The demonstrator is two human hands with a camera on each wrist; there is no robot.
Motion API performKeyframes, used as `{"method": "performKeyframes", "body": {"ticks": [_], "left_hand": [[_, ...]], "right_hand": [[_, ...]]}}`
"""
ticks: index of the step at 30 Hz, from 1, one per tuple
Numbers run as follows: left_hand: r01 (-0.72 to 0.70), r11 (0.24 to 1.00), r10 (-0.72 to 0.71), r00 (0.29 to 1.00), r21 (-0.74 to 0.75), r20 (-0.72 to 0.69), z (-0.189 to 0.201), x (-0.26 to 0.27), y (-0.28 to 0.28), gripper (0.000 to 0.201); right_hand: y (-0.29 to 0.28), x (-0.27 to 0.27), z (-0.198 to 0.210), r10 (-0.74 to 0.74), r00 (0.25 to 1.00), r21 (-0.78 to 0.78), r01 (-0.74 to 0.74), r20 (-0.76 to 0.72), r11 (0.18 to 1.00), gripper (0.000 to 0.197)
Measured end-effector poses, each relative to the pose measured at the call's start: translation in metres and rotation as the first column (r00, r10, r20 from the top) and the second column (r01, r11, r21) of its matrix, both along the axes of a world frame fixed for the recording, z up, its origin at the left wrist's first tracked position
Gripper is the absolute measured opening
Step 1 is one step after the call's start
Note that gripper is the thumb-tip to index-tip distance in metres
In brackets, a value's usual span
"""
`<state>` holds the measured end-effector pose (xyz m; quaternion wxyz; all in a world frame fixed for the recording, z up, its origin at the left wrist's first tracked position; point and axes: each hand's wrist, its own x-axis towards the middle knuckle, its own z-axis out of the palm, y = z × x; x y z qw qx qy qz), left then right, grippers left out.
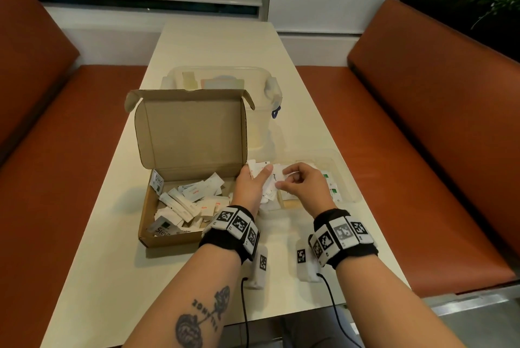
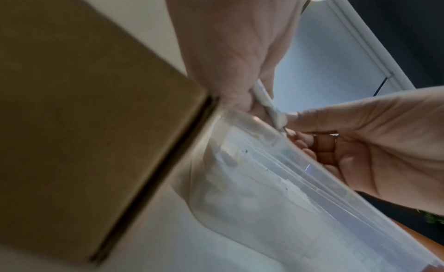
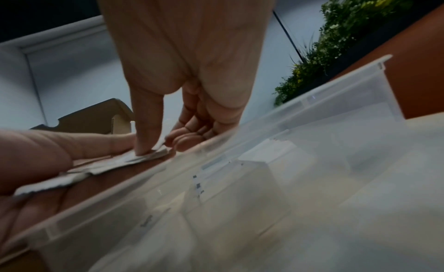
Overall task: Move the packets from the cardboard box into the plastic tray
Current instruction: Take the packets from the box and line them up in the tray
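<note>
- Two forearms fill the bottom of the head view, each wearing a black wristband (image 1: 231,231) set with square black-and-white markers; the one on the lower left carries a dark rose tattoo (image 1: 201,316).
- Left hand (image 1: 250,186), centre frame, holds a fan of white packets (image 1: 260,169), thumb on top, fingers underneath, right at the near-left corner of the plastic tray (image 1: 347,176).
- Right hand (image 1: 305,184) sits just beside it, thumb and forefinger closing narrow on one packet in that fan; its other fingers curl loosely.
- Over in the right wrist view, the thumb (image 3: 146,131) presses down on the packet edge, above the tray's clear rim (image 3: 264,116).
- Left wrist view confirms it: a thin white packet (image 2: 266,103) wedged between the left fingers, the right fingertip touching its end.
- Cardboard box (image 1: 168,238) stands open at centre left, lid upright, many sachets (image 1: 183,204) heaped inside.
- Tray sits at centre right, touching or just beside the box, already holding white packets, some with green print (image 1: 333,191).
- Behind the box, upper centre, a clear lidded storage tub (image 1: 270,89) rests on the cream table (image 1: 213,41), orange benches (image 1: 422,128) either side.
</note>
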<state>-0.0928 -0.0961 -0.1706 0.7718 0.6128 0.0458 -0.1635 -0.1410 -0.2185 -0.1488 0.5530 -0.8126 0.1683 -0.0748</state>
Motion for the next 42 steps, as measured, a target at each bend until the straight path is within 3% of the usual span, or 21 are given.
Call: {"method": "performKeyframes", "body": {"ticks": [12, 21, 26, 28, 30, 33, 37, 42], "left_hand": [[0.002, 1.000, -0.002, 1.000, -0.012, -0.030, 0.003, -0.001, 0.000, 0.029], [0.024, 0.999, -0.023, 0.999, 0.025, -0.046, 0.005, -0.001, 0.000, 0.037], [0.020, 0.998, -0.018, 0.999, 0.059, -0.030, 0.002, 0.001, -0.001, 0.033], [0.021, 0.998, -0.019, 0.999, 0.067, -0.027, 0.001, 0.002, -0.002, 0.030], [0.023, 0.997, -0.021, 0.999, 0.070, -0.031, 0.000, 0.002, -0.002, 0.029], [0.023, 0.998, -0.021, 0.999, 0.064, -0.041, -0.001, 0.002, -0.001, 0.028], [0.019, 0.998, -0.017, 0.999, 0.052, -0.052, -0.003, 0.003, 0.001, 0.026], [0.016, 0.998, -0.014, 0.999, 0.060, -0.034, -0.002, 0.003, 0.000, 0.025]], "right_hand": [[-0.003, 0.004, -0.011, -0.120, 0.993, 0.247, 0.115, 0.008, 0.962, 0.009], [-0.002, 0.004, -0.012, -0.150, 0.988, 0.254, 0.133, 0.047, 0.958, 0.005], [-0.004, 0.006, -0.013, -0.210, 0.977, 0.292, 0.190, 0.037, 0.937, 0.010], [-0.009, 0.006, -0.013, -0.234, 0.971, 0.209, 0.220, 0.047, 0.953, 0.011], [-0.018, 0.006, -0.011, -0.229, 0.972, -0.014, 0.230, 0.060, 0.973, 0.009], [-0.033, 0.003, -0.006, -0.139, 0.990, -0.313, 0.136, 0.011, 0.940, 0.012], [-0.037, 0.003, -0.003, 0.005, 0.985, -0.440, -0.081, -0.172, 0.894, 0.013], [-0.030, 0.015, -0.006, 0.085, 0.945, -0.569, -0.261, -0.317, 0.779, 0.013]]}}
